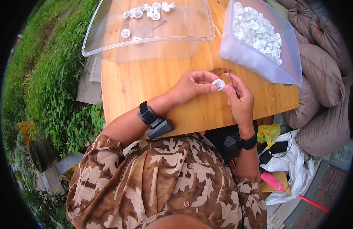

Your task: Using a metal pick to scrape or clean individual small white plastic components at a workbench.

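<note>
A small round white plastic cap [218,84], disc-shaped with a raised rim, is pinched at the fingertips of the left hand [191,86] above the desk near its front edge. A thin dark pin [230,77] stands nearly upright in the right hand [240,100], just beside the cap.

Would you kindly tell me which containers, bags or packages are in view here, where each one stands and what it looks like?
Clear plastic bin: table's right, tilted, full of small white plastic parts.
Clear shallow tray: table's far left, rectangular, a few white parts inside.
Grey-brown sacks: stacked right of the table, bulging.
White plastic bag: on the ground, lower right, crumpled.
Yellow bag: beside the right wrist, small, crumpled.
No signs or screens show.
</note>
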